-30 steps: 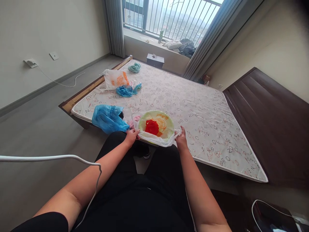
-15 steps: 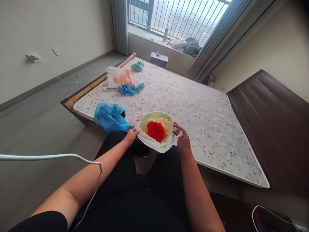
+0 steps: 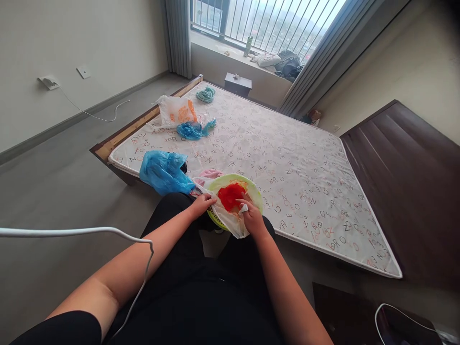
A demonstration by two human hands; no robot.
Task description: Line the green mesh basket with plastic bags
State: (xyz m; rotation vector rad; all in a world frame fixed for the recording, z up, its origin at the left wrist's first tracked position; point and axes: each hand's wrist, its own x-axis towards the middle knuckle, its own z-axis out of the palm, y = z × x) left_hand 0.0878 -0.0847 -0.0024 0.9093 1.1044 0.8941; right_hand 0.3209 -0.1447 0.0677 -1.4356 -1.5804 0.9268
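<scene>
A light-green basket (image 3: 257, 190) rests at my knees by the mattress edge, its holed side showing at the lower left. A white plastic bag (image 3: 235, 224) lines it, with something bright red (image 3: 230, 195) lying inside. My left hand (image 3: 203, 205) pinches the bag's edge at the basket's left side. Over the basket's right front, my right hand (image 3: 252, 218) is closed on a white piece of the bag, its fingers reaching toward the red item. Pink cloth (image 3: 210, 174) lies just behind the basket. Left of it sits a blue plastic bag (image 3: 163, 172) with something dark inside.
The letter-printed mattress (image 3: 294, 182) lies on a wooden bed frame. Farther back on it are a white-and-orange bag (image 3: 178, 110), a crumpled blue bag (image 3: 194, 129) and a teal coil (image 3: 206, 94). A white cable (image 3: 108, 231) crosses in front of my left arm.
My right hand has moved left from the basket's right rim to its front, pulling the bag inward. More of the green rim shows now, and the pink cloth is more exposed.
</scene>
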